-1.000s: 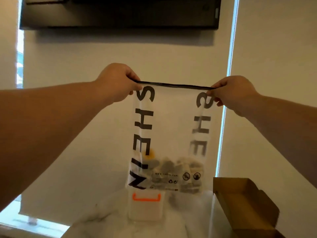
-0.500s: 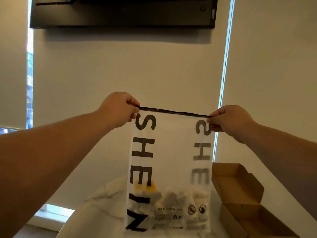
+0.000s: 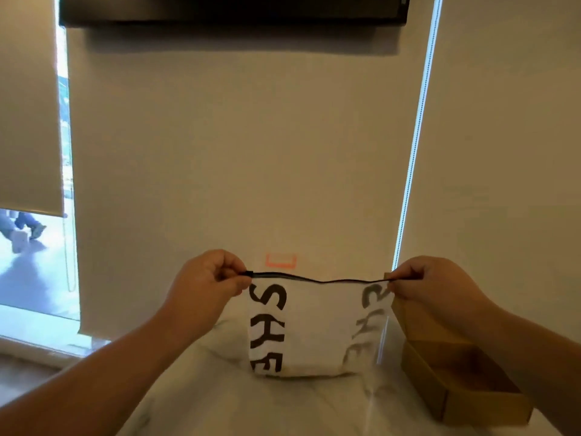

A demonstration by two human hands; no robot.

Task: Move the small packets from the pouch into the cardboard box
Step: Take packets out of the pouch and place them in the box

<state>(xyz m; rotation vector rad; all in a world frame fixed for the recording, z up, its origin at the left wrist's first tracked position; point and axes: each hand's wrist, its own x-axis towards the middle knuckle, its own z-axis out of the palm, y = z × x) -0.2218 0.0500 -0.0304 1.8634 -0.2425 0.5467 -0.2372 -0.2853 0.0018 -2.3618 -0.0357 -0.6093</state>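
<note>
Pinching pouch (image 3: 314, 325) top corners: left hand (image 3: 206, 283), right hand (image 3: 430, 283).

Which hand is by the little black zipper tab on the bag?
The left hand: the zipper tab sits at its fingertips. The right hand pinches the plain end of the pouch, near the cardboard box.

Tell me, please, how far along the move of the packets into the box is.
Done: nothing visible; the cardboard box shows no packets in the part in view. In hand: the left hand pinches the zip slider and the right hand the opposite corner of the pouch, which rests on the table. Left: open the zip, which looks closed, then move every packet across.
</note>
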